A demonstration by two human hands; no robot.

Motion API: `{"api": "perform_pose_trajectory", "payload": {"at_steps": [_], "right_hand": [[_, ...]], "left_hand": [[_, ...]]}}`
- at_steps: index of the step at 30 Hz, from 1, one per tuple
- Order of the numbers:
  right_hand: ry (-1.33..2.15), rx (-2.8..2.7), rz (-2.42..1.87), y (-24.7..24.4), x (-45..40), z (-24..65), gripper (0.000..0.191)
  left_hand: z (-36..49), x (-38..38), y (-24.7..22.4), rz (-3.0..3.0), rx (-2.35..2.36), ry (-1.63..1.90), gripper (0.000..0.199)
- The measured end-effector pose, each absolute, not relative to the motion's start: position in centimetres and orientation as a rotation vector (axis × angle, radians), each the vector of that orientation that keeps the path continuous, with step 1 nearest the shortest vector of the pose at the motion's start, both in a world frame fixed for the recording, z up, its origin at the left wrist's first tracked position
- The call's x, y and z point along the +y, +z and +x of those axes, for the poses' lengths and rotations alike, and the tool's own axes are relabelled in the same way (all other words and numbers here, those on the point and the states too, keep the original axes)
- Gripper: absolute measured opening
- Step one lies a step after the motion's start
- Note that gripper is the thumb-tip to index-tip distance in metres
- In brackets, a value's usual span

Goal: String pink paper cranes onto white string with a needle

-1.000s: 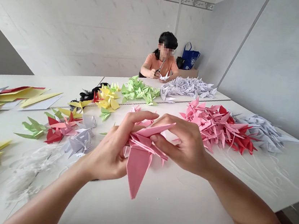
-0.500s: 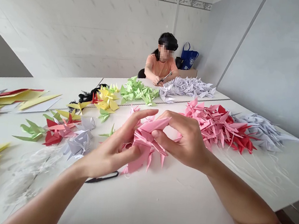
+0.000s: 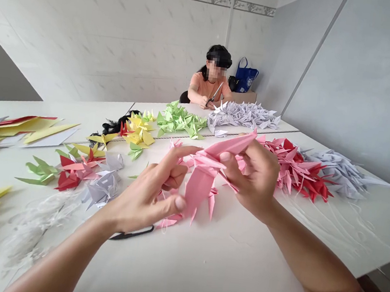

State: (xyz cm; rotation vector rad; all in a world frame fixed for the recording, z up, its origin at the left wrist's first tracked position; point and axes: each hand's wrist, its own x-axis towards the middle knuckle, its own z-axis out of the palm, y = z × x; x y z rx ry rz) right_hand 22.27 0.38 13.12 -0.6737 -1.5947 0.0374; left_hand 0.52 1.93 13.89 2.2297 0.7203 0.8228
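Note:
A pink folded-paper crane (image 3: 199, 191) is held up above the table in front of me. My right hand (image 3: 257, 177) pinches it at the right, thumb against the folded body and fingers behind the pointed upper part. My left hand (image 3: 153, 193) is at its left side: the index fingertip meets the top fold, the thumb lies at the edge of the lower wing, and the other fingers are curled. More pink cranes (image 3: 211, 204) lie behind and below, partly hidden. Under my left hand a black-handled tool (image 3: 134, 233) rests on the table, mostly covered.
Pink and red cranes (image 3: 295, 165) and white ones (image 3: 343, 171) are heaped at right. Green (image 3: 180, 118) and white piles (image 3: 244, 116) stand farther back. White thread (image 3: 39, 226) and mixed cranes (image 3: 78, 169) lie left. Across the table, a person (image 3: 207, 88) holds scissors (image 3: 215, 94).
The pink crane has moved right and slightly up with my right hand, its wing now turned toward me. My left index finger has bent inward. The other person's scissors point more upward.

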Motion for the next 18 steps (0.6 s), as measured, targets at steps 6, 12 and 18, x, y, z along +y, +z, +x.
{"api": "perform_pose_trajectory", "payload": {"at_steps": [6,12,18], "right_hand": [[-0.107,-1.535,-0.8,12.3,1.5,22.1,0.011],[0.707,-1.647,-0.817,11.8,2.5,22.0,0.016],[1.145,-1.593,-0.58,11.5,3.0,22.1,0.029]], "left_hand": [[0.5,3.6,13.3,1.805,0.79,0.941,0.043],[0.4,3.6,13.7,1.758,0.919,1.065,0.033],[-0.8,4.8,13.8,1.675,0.929,1.099,0.028]]}}
